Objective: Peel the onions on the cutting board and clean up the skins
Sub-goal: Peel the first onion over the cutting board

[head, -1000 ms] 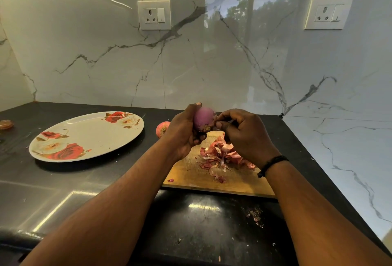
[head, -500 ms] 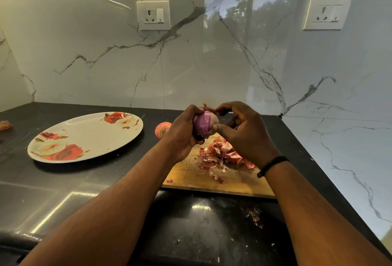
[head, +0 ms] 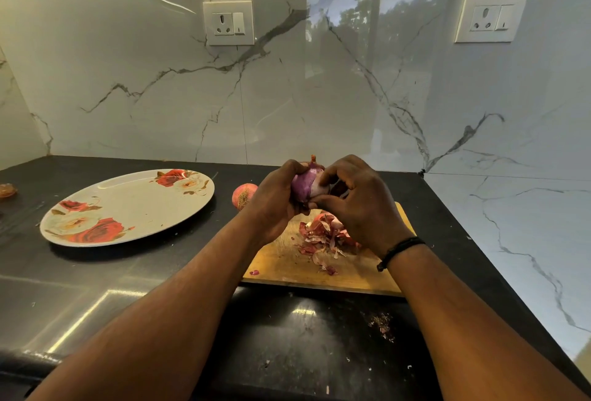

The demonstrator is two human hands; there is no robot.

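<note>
Onion peeling is in progress above the board near the back right corner of the desk point(head: 96, 288).

Layout, left to right:
- A small brownish scrap point(head: 7, 190) lies at the far left edge of the desk; what it is cannot be told.
- A flowered plate point(head: 128, 205) rests toward the back left, holding nothing.
- An unpeeled onion point(head: 243, 195) sits on the desk between the plate and the cutting board point(head: 287, 269), just beside the board's back left corner.
- The left hand point(head: 275, 199) holds the onion in hand point(head: 305, 184) above the back of the board, fingers curled round its left side.
- The right hand point(head: 358, 205) works the right side of that onion; thumb and forefinger pinch at the skin where a pale patch meets the purple layer.
- A pile of skins point(head: 323, 234) lies on the board below the hands, with a stray flake point(head: 254, 272) near the board's front left corner and crumbs point(head: 380, 325) on the desk in front of it.

Procedure for the current step, as a judgement: keep the left grip firm but not crushing. Lift the loosened edge and pull it along the curve toward the tip, so that it comes away in one sheet. Rotate the onion to reach the remaining skin. Let pieces drop onto the pile, not the desk, to ease later cleanup. One onion appears unpeeled.
</note>
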